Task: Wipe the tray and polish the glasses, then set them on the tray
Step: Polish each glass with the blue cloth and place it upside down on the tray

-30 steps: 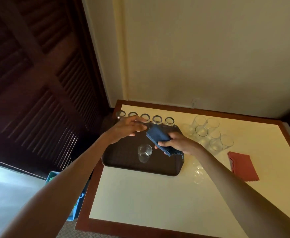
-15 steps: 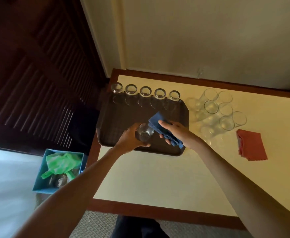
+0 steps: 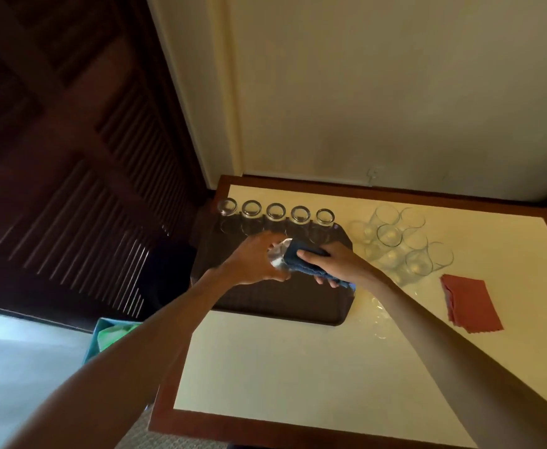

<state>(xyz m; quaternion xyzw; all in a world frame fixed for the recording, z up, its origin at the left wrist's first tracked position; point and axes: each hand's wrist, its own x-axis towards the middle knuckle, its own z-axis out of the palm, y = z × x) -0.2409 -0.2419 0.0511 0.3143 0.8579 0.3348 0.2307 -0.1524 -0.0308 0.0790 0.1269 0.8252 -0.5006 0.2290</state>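
Now my left hand (image 3: 252,262) grips the small clear glass (image 3: 278,257) over the dark brown tray (image 3: 281,306), my right hand (image 3: 333,264) clutching the folded blue cloth (image 3: 304,270) against it; I should twist gently.

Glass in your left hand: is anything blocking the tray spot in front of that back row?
Nothing visible. The left hand holds the glass over the tray; its near part is bare, and the five glasses stand only along the far edge.

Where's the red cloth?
In the head view, the red cloth lies on the table at the right, just right of the clustered glasses.
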